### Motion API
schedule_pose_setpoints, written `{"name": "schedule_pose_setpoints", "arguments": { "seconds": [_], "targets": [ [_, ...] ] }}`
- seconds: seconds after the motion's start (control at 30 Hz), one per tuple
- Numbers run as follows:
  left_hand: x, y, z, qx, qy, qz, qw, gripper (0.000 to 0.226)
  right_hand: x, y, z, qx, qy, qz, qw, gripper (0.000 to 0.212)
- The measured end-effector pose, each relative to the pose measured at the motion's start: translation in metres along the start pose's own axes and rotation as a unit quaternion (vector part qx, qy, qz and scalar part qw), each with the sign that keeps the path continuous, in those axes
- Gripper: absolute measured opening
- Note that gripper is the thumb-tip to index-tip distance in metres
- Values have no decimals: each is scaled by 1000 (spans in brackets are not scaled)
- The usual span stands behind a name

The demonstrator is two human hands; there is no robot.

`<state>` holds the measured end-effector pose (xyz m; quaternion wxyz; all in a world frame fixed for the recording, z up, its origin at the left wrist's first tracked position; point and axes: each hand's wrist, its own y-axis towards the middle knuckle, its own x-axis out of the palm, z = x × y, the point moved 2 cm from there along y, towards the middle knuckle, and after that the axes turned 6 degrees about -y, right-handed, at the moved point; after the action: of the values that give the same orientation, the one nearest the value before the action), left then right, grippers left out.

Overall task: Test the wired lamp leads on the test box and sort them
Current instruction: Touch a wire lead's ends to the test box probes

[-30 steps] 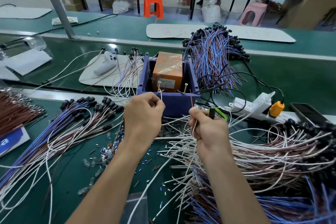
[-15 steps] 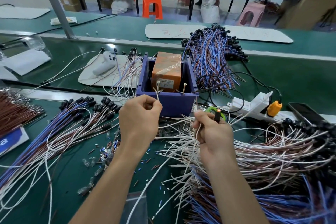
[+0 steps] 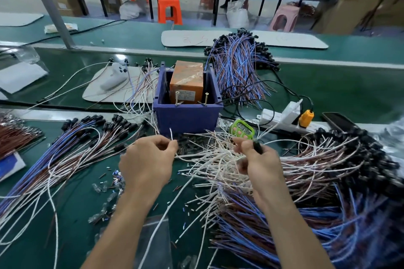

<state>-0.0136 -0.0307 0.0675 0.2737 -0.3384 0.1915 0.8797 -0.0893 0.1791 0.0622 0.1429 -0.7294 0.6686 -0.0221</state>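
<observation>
The left hand pinches a thin white lamp lead between thumb and forefinger, its bare tip pointing up just in front of the purple plastic test box; the right hand, held apart from the left, is curled round a black lamp socket and a few white wires; two brass contact pins stand at the box's near wall; a tangled heap of white, brown and blue leads lies under the right hand; a fanned pile of black-capped leads lies to the left on the green bench mat.

Bright, even light; edges perhaps blurred
</observation>
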Motion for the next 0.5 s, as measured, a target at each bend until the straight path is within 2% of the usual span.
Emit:
{"name": "schedule_pose_setpoints", "arguments": {
  "seconds": [0.07,0.17,0.23,0.3,0.37,0.4,0.5],
  "targets": [
    [1,-7,1,3,46,-11,999,28,-9,-5,-3,-32,-74,22,997,33],
    [-1,-20,10,13,101,-13,995,32,-17,-15,-7,-52,-76,48,995,44],
    [-7,-27,22,57,54,14,997,27,-22,-22,-7,-80,-120,57,988,63],
    [-11,-34,40,127,-40,-19,991,21,-26,-27,-11,-110,-203,72,970,76],
    [-11,-43,63,200,-111,-101,968,10,-28,-29,-15,-130,-225,73,963,76],
    [-10,-48,75,241,-107,-129,956,5,-30,-28,-16,-141,-214,67,964,73],
    [-1,-64,101,310,-108,-161,931,18,-40,-24,-20,-160,-179,67,969,60]
  ]
}}
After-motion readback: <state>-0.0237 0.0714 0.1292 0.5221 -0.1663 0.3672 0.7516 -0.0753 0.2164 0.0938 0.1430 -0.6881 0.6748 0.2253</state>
